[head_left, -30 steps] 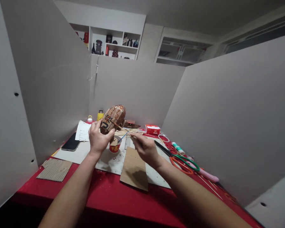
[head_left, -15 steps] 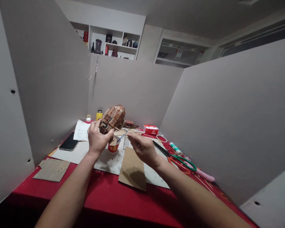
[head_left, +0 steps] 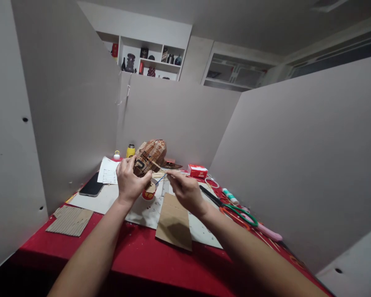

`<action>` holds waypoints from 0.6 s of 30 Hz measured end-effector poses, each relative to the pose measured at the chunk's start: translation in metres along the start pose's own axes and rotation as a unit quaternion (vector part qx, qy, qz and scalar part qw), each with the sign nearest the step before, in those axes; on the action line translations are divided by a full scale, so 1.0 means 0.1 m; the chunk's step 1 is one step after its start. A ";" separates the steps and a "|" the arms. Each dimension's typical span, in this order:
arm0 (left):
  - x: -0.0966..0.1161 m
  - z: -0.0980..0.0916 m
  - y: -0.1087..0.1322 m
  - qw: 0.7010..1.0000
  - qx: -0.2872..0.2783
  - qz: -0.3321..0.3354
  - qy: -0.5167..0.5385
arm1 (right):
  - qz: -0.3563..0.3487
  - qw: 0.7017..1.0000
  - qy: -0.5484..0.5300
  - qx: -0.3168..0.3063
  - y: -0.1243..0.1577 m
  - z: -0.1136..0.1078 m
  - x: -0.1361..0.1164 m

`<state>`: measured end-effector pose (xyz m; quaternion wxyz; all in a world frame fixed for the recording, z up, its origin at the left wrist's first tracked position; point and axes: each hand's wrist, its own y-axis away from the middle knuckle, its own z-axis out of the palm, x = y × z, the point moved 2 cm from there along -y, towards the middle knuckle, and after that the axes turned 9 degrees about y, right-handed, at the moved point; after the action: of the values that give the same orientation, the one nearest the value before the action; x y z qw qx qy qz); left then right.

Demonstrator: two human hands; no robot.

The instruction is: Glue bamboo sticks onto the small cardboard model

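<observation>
In the head view, the left hand [head_left: 130, 181] is curling partly closed around the lower end of an oval, paper-wrapped form [head_left: 151, 154], thumb below and fingers at its side. The form is tilting up to the right, hanging above the far part of the table. Its surface is showing patchy browns, from tan to rust, in creased, overlapping pieces, with bold dark lettering running near the hand. The right hand [head_left: 187, 192] is pinching its fingertips nearly together at the end of a thin pale strip [head_left: 157, 166], whose other end is meeting the form's side; whether the strip is fixed there, I cannot tell. Just below, a red paper cup [head_left: 149, 194] is standing on a white sheet [head_left: 89, 201], with a blue stick [head_left: 161, 178] leaning out of it. Plain cardboard [head_left: 174, 222] is lying nearer the person.
</observation>
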<state>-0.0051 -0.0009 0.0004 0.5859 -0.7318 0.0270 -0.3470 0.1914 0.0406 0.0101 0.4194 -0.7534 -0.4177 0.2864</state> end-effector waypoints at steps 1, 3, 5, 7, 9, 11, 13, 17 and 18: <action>0.00 0.00 0.00 1.000 0.001 0.000 0.001 | -0.013 1.000 0.000 -0.011 0.00 0.01 0.00; 0.00 0.00 0.00 1.000 0.004 -0.001 0.003 | 0.001 1.000 -0.002 -0.009 -0.01 0.01 0.03; -0.01 0.00 0.00 1.000 0.005 -0.003 0.004 | 0.053 0.998 -0.003 0.022 -0.04 -0.01 0.09; 0.00 0.00 0.00 1.000 0.005 -0.005 0.004 | 0.085 0.996 0.003 0.042 -0.03 -0.03 0.12; 0.00 -0.01 -0.01 1.000 0.003 -0.007 0.006 | 0.063 0.997 0.012 0.036 0.01 -0.03 0.10; 0.00 -0.01 -0.01 1.000 0.004 -0.010 0.012 | 0.008 1.000 0.019 0.019 0.08 -0.02 0.04; 0.00 -0.02 -0.02 1.000 0.007 -0.015 0.019 | -0.028 0.999 0.026 0.013 0.12 -0.01 0.00; -0.02 -0.01 -0.02 0.999 0.011 -0.025 0.032 | 0.045 0.998 0.018 0.031 0.08 -0.07 0.05; -0.02 -0.01 -0.02 0.999 0.011 -0.027 0.035 | 0.066 0.997 0.014 0.035 0.06 -0.09 0.07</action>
<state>-0.0081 -0.0004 0.0011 0.5827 -0.7135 0.0242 -0.3883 0.2042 0.0415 0.0081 0.4312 -0.7685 -0.3507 0.3169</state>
